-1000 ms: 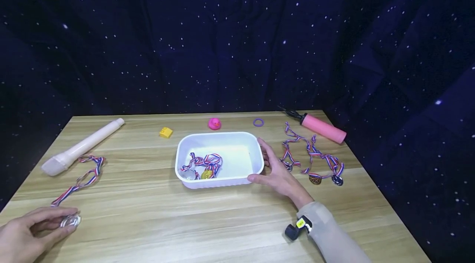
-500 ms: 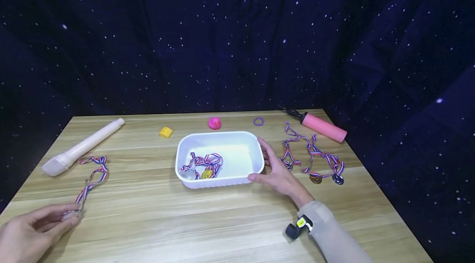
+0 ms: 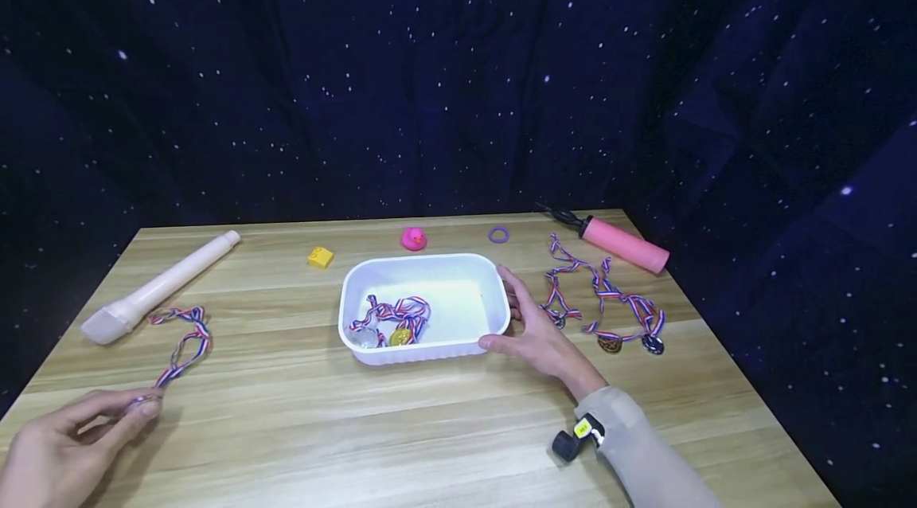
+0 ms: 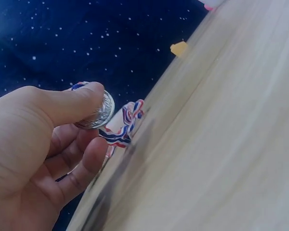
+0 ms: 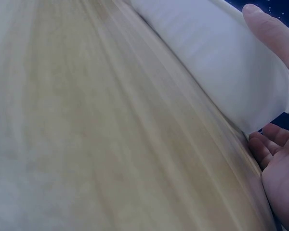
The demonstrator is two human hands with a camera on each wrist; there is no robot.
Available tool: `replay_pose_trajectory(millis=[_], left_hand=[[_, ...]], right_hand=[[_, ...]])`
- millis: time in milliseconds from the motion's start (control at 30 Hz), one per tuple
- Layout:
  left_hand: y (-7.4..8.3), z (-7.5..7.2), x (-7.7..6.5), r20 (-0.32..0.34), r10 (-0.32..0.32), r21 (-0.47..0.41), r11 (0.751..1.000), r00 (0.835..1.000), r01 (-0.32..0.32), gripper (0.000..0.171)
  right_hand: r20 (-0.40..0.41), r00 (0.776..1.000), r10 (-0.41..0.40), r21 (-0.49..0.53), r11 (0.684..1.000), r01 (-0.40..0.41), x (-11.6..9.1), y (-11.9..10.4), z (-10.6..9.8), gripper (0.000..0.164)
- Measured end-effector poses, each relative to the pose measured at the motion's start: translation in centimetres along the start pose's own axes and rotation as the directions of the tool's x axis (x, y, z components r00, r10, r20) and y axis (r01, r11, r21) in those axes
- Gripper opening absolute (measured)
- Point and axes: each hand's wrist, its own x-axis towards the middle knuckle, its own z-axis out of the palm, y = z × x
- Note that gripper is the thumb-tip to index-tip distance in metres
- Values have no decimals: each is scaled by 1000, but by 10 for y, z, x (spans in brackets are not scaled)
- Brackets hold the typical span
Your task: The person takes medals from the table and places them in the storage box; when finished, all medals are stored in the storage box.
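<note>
Silvery, probably metal, the medal (image 4: 106,113) looks light, stiff and a bit slick from my end, so I'd pinch it flat across its faces. Left hand (image 3: 68,444) has it between thumb and fingers over the wood-grain table's (image 3: 322,428) near left, soft striped ribbon (image 3: 188,349) trailing toward the pale microphone (image 3: 165,279). Right hand (image 3: 536,342) grips the smooth white tub's (image 3: 430,353) end; likely bendy plastic, tbh.
</note>
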Motion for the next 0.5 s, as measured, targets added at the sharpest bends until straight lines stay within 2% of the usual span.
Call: replay_pose_trajectory(millis=[100,267,367,500], left_hand=[[6,-1,3,-4,-2,-38,999,1000,2,17],[21,-2,14,-18,20,5,1000,1000,-20,12],[34,-2,26,-49,26,15,1000,998,-26,13],[58,-1,46,-67,25,-50,998,997,-28,12]], right_hand=[[0,1000,-2,1,1000,2,1,0,0,122],[3,1000,-5,-6,1000,5,1,0,-1,123],[-3,1000,1,-3,1000,-1,0,0,-1,123],[-1,1000,-1,1,1000,1,0,1,-1,122]])
